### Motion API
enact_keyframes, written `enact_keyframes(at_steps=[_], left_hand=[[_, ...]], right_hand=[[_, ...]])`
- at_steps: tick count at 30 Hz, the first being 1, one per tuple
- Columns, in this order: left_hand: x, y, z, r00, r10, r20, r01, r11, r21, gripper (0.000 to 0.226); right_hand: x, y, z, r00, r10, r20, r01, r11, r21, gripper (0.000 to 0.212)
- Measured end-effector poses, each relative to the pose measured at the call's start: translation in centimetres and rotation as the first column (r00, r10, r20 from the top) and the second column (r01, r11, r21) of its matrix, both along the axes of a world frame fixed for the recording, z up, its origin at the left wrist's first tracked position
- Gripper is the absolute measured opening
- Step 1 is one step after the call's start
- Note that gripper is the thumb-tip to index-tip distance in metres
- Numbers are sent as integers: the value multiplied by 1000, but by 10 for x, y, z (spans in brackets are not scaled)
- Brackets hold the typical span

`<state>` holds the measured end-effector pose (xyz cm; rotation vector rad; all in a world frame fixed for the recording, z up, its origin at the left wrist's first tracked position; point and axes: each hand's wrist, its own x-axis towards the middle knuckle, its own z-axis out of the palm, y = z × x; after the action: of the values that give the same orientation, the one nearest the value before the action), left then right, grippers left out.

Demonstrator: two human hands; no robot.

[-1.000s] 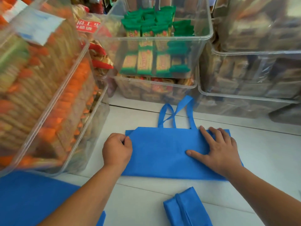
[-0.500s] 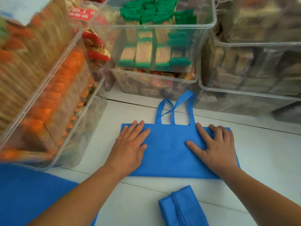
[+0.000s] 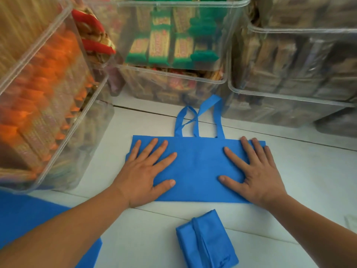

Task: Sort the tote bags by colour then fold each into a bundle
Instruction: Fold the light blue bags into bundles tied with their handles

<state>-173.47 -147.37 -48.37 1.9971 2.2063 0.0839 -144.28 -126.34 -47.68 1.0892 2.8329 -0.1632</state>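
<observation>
I see a clear plastic bin of orange packets (image 3: 38, 93) far left, then my left hand (image 3: 141, 176) flat, fingers spread, on the half-folded blue fabric tote bag (image 3: 199, 167) on the white desk (image 3: 309, 180), a folded blue bundle (image 3: 206, 242) nearer me, right hand (image 3: 258, 176) likewise spread flat on the bag.

Tote bag (image 3: 199, 167) plain blue, bundle (image 3: 206, 242) in front of it same blue; table (image 3: 309, 171) white; snack packs (image 3: 170, 45) behind green-ended, (image 3: 44, 88) orange-ended.

A flat blue fabric tote bag (image 3: 199, 171) lies on the white tabletop (image 3: 309, 180). Behind it stand clear plastic bins (image 3: 289, 95); a folded blue fabric bundle (image 3: 206, 242) lies before it.
</observation>
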Motion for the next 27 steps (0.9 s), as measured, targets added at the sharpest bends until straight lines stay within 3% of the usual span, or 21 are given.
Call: enact_keyframes(at_steps=[3,8,11,13,16,18,20,22,24,26,27], left_hand=[[-8,-11,1,974,-224,36,224,974,6,73],[-17,-23,0,953,-292,77,282,952,122,66],[-14,-31,-2,937,-345,-58,346,889,300,41],[-10,-35,-2,916,-373,-150,402,859,318,34],[-13,-29,12,961,-269,-72,278,943,186,62],[-18,-17,26,992,-91,90,96,994,-53,82],[-22,-10,36,988,-23,155,50,984,-170,89],[-25,-10,42,974,14,227,31,980,-196,96],[-29,-14,49,956,73,283,-6,973,-231,98],[-33,-15,56,950,96,298,-23,971,-237,99],[-33,-12,58,957,90,275,-25,972,-232,87]], right_hand=[[-1,0,0,1000,-11,2,11,1000,-3,81],[-1,0,-4,1000,-15,-10,15,1000,12,81],[-3,-1,-2,999,-24,22,24,1000,9,82],[-2,-1,-2,999,-19,46,18,1000,11,82],[-2,-3,2,999,-29,41,29,1000,12,79],[-4,-9,12,999,22,28,-23,999,41,74],[-4,-15,23,984,136,-114,-133,991,27,70],[1,-20,50,972,113,-206,-164,954,-251,67],[10,-19,78,994,58,-90,-97,847,-523,61],[16,-11,92,989,142,38,-99,835,-542,62],[15,-6,94,986,154,60,-103,857,-505,63]])
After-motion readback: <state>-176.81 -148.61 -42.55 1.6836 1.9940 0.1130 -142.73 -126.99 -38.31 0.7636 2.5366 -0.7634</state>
